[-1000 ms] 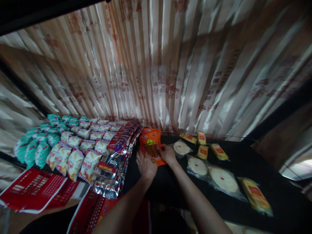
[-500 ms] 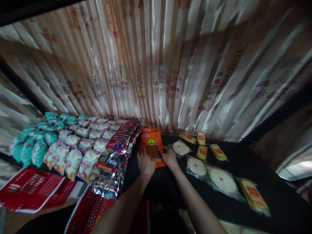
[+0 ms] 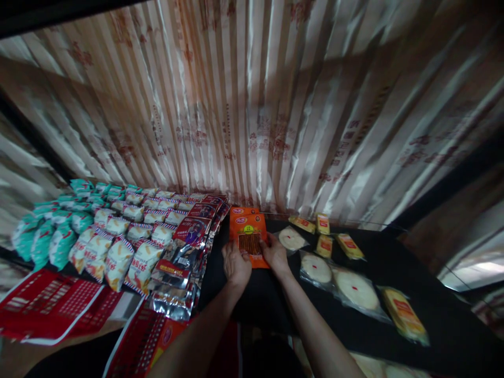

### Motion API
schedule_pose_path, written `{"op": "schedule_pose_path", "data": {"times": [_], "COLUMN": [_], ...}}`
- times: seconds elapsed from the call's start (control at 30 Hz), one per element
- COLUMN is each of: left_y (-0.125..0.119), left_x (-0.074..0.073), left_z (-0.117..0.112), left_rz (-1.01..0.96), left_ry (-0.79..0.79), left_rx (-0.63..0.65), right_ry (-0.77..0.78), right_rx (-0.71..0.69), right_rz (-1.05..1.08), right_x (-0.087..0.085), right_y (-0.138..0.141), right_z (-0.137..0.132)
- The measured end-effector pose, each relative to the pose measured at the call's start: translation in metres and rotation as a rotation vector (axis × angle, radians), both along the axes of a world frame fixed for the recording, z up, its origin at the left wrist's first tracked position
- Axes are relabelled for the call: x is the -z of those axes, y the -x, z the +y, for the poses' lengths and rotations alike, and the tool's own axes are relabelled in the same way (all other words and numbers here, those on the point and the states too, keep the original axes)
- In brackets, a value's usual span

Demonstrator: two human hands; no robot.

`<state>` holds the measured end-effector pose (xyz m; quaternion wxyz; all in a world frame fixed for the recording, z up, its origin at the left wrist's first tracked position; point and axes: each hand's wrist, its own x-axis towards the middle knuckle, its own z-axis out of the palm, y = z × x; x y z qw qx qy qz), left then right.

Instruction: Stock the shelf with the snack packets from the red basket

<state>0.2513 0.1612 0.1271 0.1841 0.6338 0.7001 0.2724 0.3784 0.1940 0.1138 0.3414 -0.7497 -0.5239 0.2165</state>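
Note:
An orange snack packet (image 3: 249,227) with a clear window showing brown sticks lies near the back of the black table. Part of another orange packet (image 3: 236,211) shows beneath it at the upper left. My left hand (image 3: 237,263) grips the top packet's lower left edge, its thumb toward the window. On the opposite edge, my right hand (image 3: 275,255) holds the same packet with fingers bent round the side. Silver and dark red pouches (image 3: 192,231) lie in an overlapping row left of my left hand. A round, pale item in clear wrap (image 3: 292,238) is close to my right hand.
White snack bags (image 3: 118,257) and teal bags (image 3: 63,244) stand in rows at left. Red baskets (image 3: 51,304) sit below the table's front edge. Larger round wrapped items (image 3: 356,289) and yellow packets (image 3: 403,312) lie at right. A striped curtain (image 3: 252,105) hangs behind.
The top orange packet has shifted slightly right, showing more of the packet beneath along its left side. Both hands have stayed on it, with the left fingers drawn in more at its edge.

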Motion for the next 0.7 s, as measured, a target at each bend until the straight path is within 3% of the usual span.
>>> {"op": "schedule_pose_path", "data": {"times": [0.2, 0.43, 0.57, 0.7], "left_y": [0.002, -0.006, -0.012, 0.013], "left_x": [-0.003, -0.007, -0.031, -0.066], "left_z": [0.01, 0.008, -0.024, -0.076], "left_rz": [-0.016, -0.006, -0.105, -0.197], "left_ry": [-0.029, 0.04, -0.013, -0.161], "left_rx": [-0.002, 0.021, 0.119, 0.414], "right_ry": [0.023, 0.057, 0.096, -0.024], "right_rx": [0.0, -0.007, -0.017, -0.036], "right_rz": [-0.01, -0.202, -0.307, -0.417], "right_x": [0.0, 0.0, -0.006, -0.012], "right_y": [0.005, 0.012, 0.016, 0.024], "right_z": [0.015, 0.016, 0.009, 0.0]}}
